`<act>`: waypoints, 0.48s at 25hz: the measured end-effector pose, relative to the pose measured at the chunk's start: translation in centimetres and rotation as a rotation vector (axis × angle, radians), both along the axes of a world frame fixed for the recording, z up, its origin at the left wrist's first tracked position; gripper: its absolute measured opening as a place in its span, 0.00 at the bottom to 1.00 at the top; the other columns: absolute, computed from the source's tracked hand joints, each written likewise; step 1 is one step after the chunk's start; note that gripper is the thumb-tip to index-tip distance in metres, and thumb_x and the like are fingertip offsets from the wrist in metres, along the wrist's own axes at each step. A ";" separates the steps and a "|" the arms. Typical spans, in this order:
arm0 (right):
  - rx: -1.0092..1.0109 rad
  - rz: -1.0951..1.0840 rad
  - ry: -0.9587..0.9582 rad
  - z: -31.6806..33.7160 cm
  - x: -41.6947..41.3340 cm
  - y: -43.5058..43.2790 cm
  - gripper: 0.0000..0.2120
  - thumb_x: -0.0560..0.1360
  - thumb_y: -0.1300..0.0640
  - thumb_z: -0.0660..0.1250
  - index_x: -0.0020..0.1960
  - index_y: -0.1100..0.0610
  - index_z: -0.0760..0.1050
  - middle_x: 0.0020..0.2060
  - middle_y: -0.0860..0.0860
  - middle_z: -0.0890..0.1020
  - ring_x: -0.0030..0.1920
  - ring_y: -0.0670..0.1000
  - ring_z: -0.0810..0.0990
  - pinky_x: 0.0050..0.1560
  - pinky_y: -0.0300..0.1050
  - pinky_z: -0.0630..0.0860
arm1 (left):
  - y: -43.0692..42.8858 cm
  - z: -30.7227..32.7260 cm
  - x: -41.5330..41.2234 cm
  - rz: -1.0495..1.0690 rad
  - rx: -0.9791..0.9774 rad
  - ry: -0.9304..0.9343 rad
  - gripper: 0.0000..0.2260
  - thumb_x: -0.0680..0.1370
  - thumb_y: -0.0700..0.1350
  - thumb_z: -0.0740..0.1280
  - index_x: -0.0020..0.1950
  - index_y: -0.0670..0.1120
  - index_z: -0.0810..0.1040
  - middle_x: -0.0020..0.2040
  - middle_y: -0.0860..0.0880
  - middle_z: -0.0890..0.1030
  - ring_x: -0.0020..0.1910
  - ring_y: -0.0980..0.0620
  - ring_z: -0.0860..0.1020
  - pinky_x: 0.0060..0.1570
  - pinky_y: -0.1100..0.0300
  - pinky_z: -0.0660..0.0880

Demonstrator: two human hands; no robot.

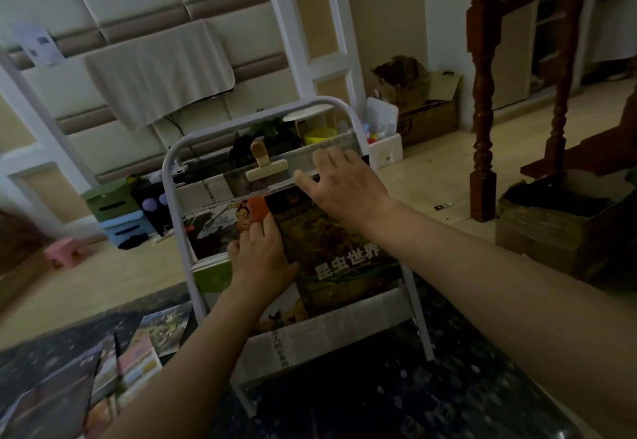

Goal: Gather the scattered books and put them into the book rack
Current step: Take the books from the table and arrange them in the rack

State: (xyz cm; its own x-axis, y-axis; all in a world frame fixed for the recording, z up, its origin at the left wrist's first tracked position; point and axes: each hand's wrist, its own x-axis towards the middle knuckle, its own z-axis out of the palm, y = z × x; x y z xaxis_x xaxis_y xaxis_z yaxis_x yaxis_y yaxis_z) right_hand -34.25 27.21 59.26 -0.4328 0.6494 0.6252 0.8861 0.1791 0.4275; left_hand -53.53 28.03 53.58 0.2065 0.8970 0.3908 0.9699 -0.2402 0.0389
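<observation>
- Unfinished: loose books point(151, 338) lie on the rug point(379, 397) beside the book rack point(170, 193).
- Left hand point(258, 256), fingers straight, presses the cartoon book point(220, 221), which stands in the rack.
- Right hand point(341, 187), fingers spread, rests at the top edge of the racked insect book point(337, 252).

A white metal book rack point(169, 176) stands on a dark patterned rug point(379, 393). A dark green book point(331, 242) with a Chinese title leans in it beside an orange cartoon book point(250, 209). The left hand point(260, 254) lies flat where the two covers meet. The right hand point(339, 183), fingers spread, touches the green book's top edge. More books point(151, 342) lie scattered on the floor, lower left.
</observation>
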 end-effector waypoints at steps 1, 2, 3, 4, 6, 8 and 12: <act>-0.021 -0.004 -0.008 -0.3 0.0 0.1 0.25 0.72 0.60 0.72 0.67 0.57 0.69 0.55 0.64 0.74 0.52 0.63 0.75 0.48 0.56 0.75 | -0.1 -0.2 -0.1 0.006 0.020 0.012 0.43 0.68 0.63 0.72 0.74 0.47 0.55 0.63 0.46 0.70 0.63 0.42 0.70 0.63 0.42 0.66; -0.044 0.000 -0.008 -0.5 -0.1 0.1 0.26 0.72 0.60 0.72 0.68 0.58 0.69 0.56 0.64 0.74 0.53 0.63 0.75 0.48 0.56 0.76 | -0.1 -0.4 -0.1 0.005 0.035 0.012 0.44 0.68 0.63 0.72 0.74 0.47 0.54 0.64 0.46 0.70 0.63 0.42 0.70 0.63 0.43 0.66; -0.063 0.005 0.003 -0.7 -0.1 0.1 0.25 0.72 0.60 0.71 0.68 0.58 0.69 0.57 0.64 0.74 0.54 0.63 0.75 0.50 0.57 0.76 | -0.2 -0.6 -0.1 -0.004 0.040 -0.002 0.46 0.67 0.63 0.73 0.75 0.48 0.52 0.64 0.46 0.70 0.63 0.42 0.70 0.63 0.43 0.65; -0.081 0.008 0.022 -0.9 -0.1 0.1 0.24 0.73 0.60 0.70 0.68 0.59 0.69 0.58 0.64 0.74 0.56 0.63 0.74 0.52 0.57 0.76 | -0.2 -0.8 -0.1 -0.017 0.036 -0.026 0.47 0.67 0.63 0.73 0.76 0.48 0.51 0.65 0.46 0.70 0.64 0.42 0.69 0.64 0.43 0.64; -0.122 -0.003 0.058 -1.8 -0.2 0.2 0.24 0.75 0.61 0.68 0.69 0.60 0.67 0.60 0.63 0.74 0.59 0.64 0.75 0.55 0.58 0.76 | -0.2 -1.1 -0.2 -0.040 0.019 -0.063 0.48 0.68 0.62 0.72 0.77 0.48 0.48 0.66 0.47 0.69 0.65 0.42 0.68 0.65 0.44 0.63; -0.161 -0.038 0.058 -3.2 -0.5 0.5 0.27 0.75 0.61 0.69 0.71 0.62 0.65 0.61 0.63 0.75 0.60 0.64 0.75 0.57 0.59 0.76 | -0.1 -1.3 -0.4 -0.037 0.010 -0.059 0.48 0.69 0.62 0.70 0.78 0.47 0.47 0.69 0.47 0.68 0.67 0.43 0.66 0.68 0.43 0.61; -0.211 -0.087 0.077 -5.0 -1.3 1.1 0.31 0.75 0.60 0.69 0.73 0.64 0.61 0.66 0.65 0.72 0.65 0.66 0.72 0.66 0.63 0.69 | -0.3 -1.3 -0.4 -0.025 0.012 -0.023 0.35 0.72 0.59 0.66 0.73 0.46 0.58 0.64 0.48 0.70 0.67 0.44 0.66 0.68 0.47 0.60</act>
State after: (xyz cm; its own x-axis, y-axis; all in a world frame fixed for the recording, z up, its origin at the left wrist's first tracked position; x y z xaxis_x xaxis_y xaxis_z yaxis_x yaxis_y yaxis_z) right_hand -35.52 28.28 54.28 -0.3261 0.8019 0.5006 0.9305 0.1789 0.3195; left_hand -53.90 27.72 52.25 0.2202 0.8869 0.4061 0.9624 -0.2654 0.0578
